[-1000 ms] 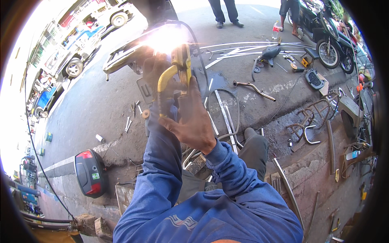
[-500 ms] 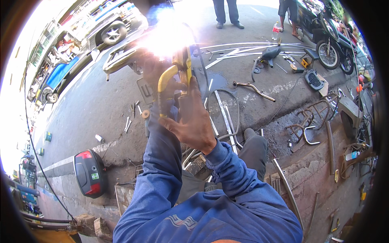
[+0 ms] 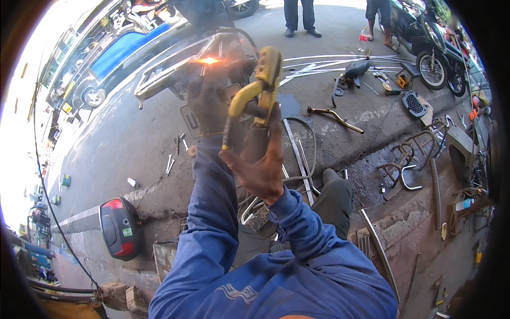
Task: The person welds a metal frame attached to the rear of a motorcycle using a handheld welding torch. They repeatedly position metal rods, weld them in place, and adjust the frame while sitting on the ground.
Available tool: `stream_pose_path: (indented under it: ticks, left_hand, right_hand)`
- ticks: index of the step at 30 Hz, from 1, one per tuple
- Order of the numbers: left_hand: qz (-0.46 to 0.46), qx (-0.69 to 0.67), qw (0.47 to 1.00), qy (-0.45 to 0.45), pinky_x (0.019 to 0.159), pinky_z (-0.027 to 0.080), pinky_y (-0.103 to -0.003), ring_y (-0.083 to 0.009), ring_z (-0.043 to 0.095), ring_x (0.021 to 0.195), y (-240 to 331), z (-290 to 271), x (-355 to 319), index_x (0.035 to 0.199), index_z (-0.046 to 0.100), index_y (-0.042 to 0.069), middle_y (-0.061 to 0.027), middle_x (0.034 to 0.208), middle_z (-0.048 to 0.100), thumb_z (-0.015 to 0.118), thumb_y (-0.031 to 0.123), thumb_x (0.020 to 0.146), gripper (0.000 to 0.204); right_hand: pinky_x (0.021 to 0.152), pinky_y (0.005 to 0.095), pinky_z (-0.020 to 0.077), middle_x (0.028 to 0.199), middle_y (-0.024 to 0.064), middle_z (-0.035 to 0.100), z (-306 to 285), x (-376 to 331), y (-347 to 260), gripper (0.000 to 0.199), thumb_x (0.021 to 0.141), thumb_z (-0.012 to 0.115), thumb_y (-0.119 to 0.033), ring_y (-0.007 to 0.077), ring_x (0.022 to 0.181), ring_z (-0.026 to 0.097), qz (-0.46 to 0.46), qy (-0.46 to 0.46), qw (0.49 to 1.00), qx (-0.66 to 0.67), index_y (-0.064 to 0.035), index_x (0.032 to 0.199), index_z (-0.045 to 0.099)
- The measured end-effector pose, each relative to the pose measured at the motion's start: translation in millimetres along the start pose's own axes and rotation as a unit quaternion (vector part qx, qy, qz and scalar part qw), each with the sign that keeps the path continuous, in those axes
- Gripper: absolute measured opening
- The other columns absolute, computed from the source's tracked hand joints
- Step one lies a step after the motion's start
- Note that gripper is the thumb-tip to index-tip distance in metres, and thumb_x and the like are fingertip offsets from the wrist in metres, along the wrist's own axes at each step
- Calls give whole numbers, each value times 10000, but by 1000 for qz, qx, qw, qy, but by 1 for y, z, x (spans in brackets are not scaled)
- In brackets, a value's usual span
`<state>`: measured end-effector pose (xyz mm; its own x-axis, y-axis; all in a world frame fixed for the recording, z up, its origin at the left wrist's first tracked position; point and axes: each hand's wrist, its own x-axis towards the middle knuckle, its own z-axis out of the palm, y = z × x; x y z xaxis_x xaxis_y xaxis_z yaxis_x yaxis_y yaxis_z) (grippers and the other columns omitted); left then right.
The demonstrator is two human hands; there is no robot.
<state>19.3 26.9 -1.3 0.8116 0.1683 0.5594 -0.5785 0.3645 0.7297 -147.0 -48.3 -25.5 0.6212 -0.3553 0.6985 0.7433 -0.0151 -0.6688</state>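
My right hand (image 3: 261,173) grips the dark handle of a yellow welding electrode holder (image 3: 270,66), thumb on the left side and fingers on the right. Just left of the holder, my left hand (image 3: 204,106) looks dark and smoky, apparently gloved. It reaches up under a metal part with a bent tubular edge (image 3: 154,85). An orange glowing spot (image 3: 209,60) shows on that part, slightly beyond my left hand. The left fingers are blurred, so whether they hold the part cannot be made out. The holder sits right of the glow, apart from it.
Long metal strips (image 3: 345,57) lie across the road ahead, and a bent pipe (image 3: 336,118) lies nearer. A black top box (image 3: 119,228) with red reflectors is at the left. Motorcycles (image 3: 431,69) stand at the far right. Two people (image 3: 299,16) stand ahead. A cable (image 3: 314,143) loops beside my knee.
The bright white arc has gone, leaving a small orange glow. My right hand and the electrode holder have moved right, away from the metal part. The left hand stays near the same place.
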Motion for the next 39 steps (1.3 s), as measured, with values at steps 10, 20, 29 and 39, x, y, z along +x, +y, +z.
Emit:
stream_pose_path:
  ticks: [10,20,29,39]
  left_hand:
    - [2,-13,1000,2,431,377,-185,-43,473,491,10,8,7,910,672,44,-2,673,578,721,79,929,63]
    - [61,196,978,-35,459,349,-229,-57,463,530,22,-27,3,1123,662,13,-15,713,564,660,166,976,212]
    - [86,534,830,-134,747,534,-391,-237,686,788,50,-10,-12,1183,638,-42,-133,895,722,684,381,960,480]
    - [188,647,739,0,723,548,-420,-335,718,779,36,22,12,959,754,49,-171,812,718,617,476,954,448]
  right_hand:
    - [598,181,500,954,-15,490,-117,-9,65,1089,859,827,-201,53,755,529,88,236,968,15,-94,1614,50]
    - [441,276,429,1103,101,577,-215,-86,201,957,875,808,-241,116,580,512,228,320,915,-94,-86,1596,197]
    - [379,276,414,945,84,596,-216,-71,212,903,887,790,-348,119,446,492,323,325,889,-2,-141,1577,246]
    - [417,288,433,1050,113,606,-221,-65,215,929,892,790,-314,127,529,509,361,311,879,29,-90,1589,217]
